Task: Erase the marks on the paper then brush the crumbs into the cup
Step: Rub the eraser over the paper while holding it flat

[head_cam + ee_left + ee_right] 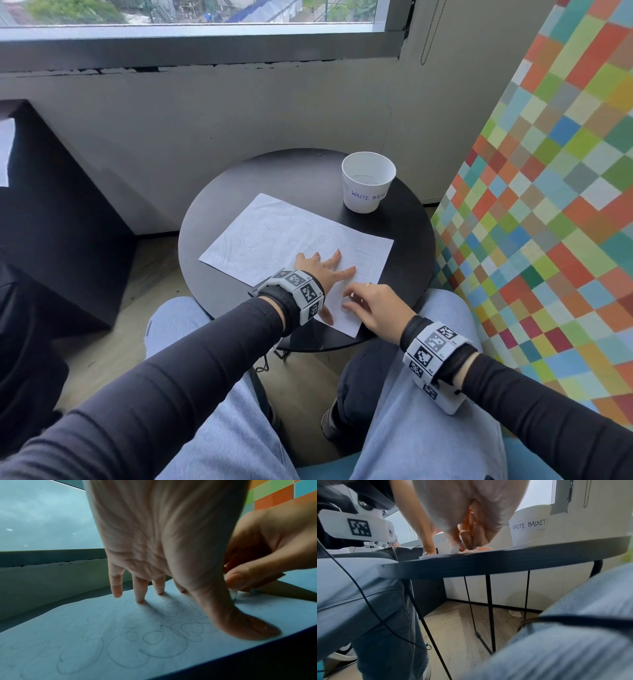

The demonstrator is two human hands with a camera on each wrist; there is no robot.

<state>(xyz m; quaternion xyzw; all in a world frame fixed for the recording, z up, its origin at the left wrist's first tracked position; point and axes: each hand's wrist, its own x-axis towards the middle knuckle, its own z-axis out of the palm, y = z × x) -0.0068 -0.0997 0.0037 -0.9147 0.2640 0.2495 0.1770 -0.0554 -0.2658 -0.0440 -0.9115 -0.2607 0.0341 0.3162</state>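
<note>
A person sat at a small round black table (239, 192). A sheet of paper (274, 233) covered in faint pencil scribbles lay at its centre, reaching the near edge. The left hand (318, 267) lay spread flat on the paper, fingers straight and pressing it down, holding nothing. At about three o'clock from it, just beside its thumb, the right hand (373, 308) was curled over the paper's near corner, fingertips pinching a small whitish eraser (455, 548) against the sheet. A white paper cup (368, 181), labelled "WASTE BASKET", stood upright at about one o'clock on the table, just beyond the paper's far edge, apart from both hands.
</note>
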